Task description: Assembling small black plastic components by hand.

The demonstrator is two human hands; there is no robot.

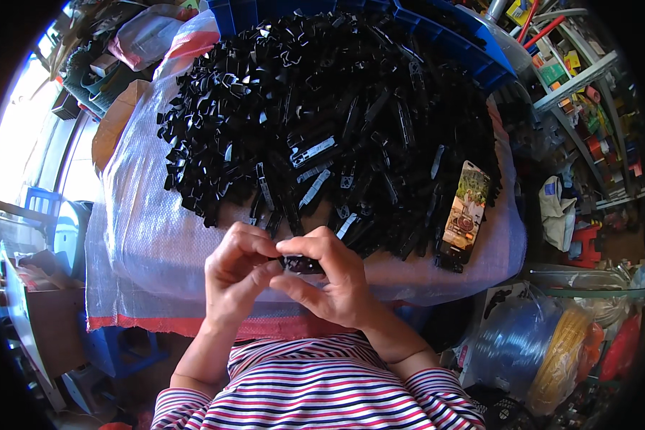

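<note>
- At the far left, a blue chair stood in bright light.
- Lower down, a blue stool stood beside the sack.
- The white woven sack, red along its near edge, was spread beneath a heap of black clips.
- Your left hand had its grip pinched on the left end of a small black part.
- That small black part was held between your two hands, at the heap's near edge.
- Your right hand had its grip clamped on the same part, index finger above, thumb below.
- Beyond the heap, a blue crate reached toward the right.
- A phone, screen lit, lay at the heap's right edge.
- Farther right, you had a plastic-wrapped yellow coil and a red stool.
</note>
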